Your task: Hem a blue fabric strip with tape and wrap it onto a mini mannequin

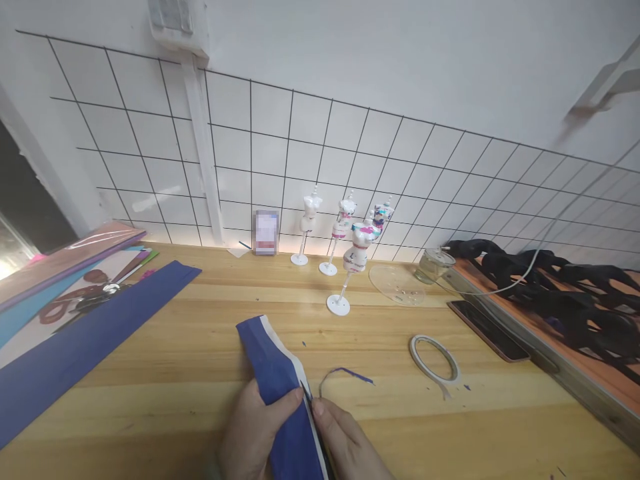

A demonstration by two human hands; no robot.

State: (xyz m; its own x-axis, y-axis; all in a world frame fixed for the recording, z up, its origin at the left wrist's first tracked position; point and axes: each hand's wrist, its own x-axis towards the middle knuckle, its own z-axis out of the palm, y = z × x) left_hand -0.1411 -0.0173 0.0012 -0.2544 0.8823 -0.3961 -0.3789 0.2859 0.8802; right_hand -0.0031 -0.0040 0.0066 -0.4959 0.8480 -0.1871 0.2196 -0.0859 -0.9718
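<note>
A folded blue strip [280,373], which looks like paper or thin cloth, has a white band [287,353] along its right edge. My left hand [257,427] grips it with the thumb pressed on top near that band. At the band my right hand [345,440] has thumb and fingers closed around a thin dark pointed tool [306,390]; its kind is mostly hidden. The tip lies by my left thumb. A narrow curled blue sliver [353,373] extends from beside my right fingertips onto the wooden table [210,387].
Several white dress-form stands [356,257] stand near the wall grid. On the right are a tape roll [435,360], a phone [487,330], a glass jar [435,265] and black objects [550,287]. Leftward lie a long blue strip [100,347], scissors [95,293] and coloured sheets [30,320].
</note>
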